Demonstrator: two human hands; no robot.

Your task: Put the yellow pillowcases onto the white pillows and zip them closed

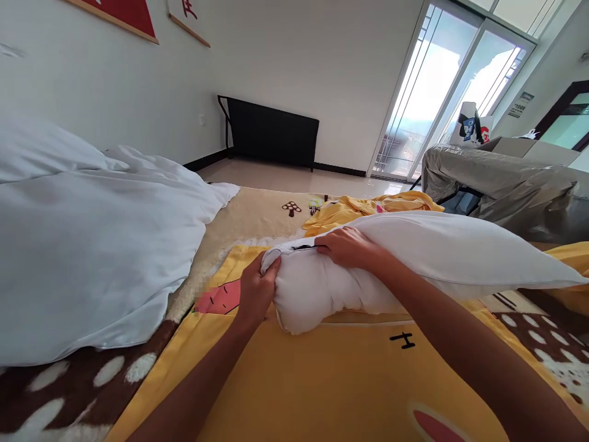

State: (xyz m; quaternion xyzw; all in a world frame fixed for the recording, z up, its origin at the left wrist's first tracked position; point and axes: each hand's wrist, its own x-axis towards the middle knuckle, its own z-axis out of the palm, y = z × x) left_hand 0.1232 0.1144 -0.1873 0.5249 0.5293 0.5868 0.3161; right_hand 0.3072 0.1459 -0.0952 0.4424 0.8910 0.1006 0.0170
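A white pillow [427, 245] lies across a yellow printed cloth [331, 380] in front of me. My left hand [258, 287] pinches the pillow's left corner, thumb on top. On the pillow's upper edge rests my right hand [345, 245], its fingers curled over the fabric beside a small dark strip [304, 247]. The pillow's near side bulges downward onto the cloth, just above a seam or hem. Printed on the cloth are a red carrot-like shape [223, 298] and black marks. The right hand's fingertips are partly hidden.
Large white bedding [87, 239] is heaped at the left. A brown-and-beige patterned blanket [257, 209] lies underneath. Crumpled yellow fabric [340, 209] sits behind the pillow. A black panel [273, 132] leans by the wall; a plastic-wrapped piece of furniture [501, 184] stands right, near glass doors [442, 86].
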